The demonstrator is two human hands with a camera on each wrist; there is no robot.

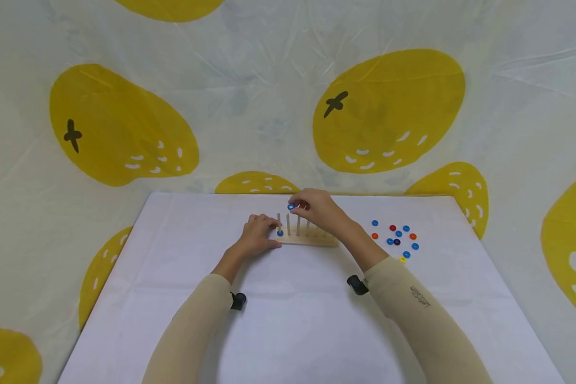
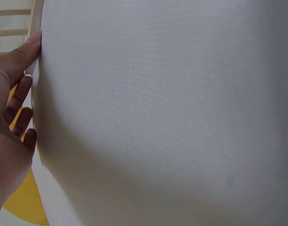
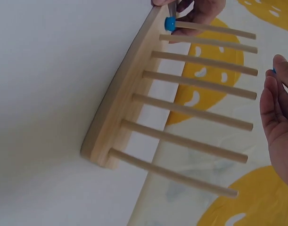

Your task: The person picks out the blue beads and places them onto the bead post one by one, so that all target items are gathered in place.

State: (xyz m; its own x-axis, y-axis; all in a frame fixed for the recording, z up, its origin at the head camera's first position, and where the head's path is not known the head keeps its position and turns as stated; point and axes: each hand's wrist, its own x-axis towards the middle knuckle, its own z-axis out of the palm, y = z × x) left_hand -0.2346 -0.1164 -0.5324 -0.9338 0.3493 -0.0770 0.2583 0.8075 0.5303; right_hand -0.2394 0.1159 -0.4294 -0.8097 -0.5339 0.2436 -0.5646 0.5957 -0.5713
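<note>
A wooden peg stand point(image 1: 312, 241) with a row of upright pegs sits near the table's far edge. My left hand point(image 1: 256, 234) grips its left end, thumb at the front and fingers behind; in the left wrist view the thumb point(image 2: 33, 42) lies along the wood. One blue ring point(image 3: 169, 23) is around the leftmost peg, low against the base. My right hand point(image 1: 320, 209) pinches another blue ring point(image 1: 291, 206) between thumb and fingers, above the pegs near the left end. In the right wrist view, fingers hide most of that ring.
Right of the stand lie several loose rings: blue ones point(image 1: 406, 229), orange ones point(image 1: 413, 236), a red one point(image 1: 392, 228), a dark purple one point(image 1: 397, 242) and a yellow one point(image 1: 402, 260). A white cloth point(image 1: 288, 309) covers the table. A curtain with yellow fruit prints point(image 1: 269, 106) hangs behind.
</note>
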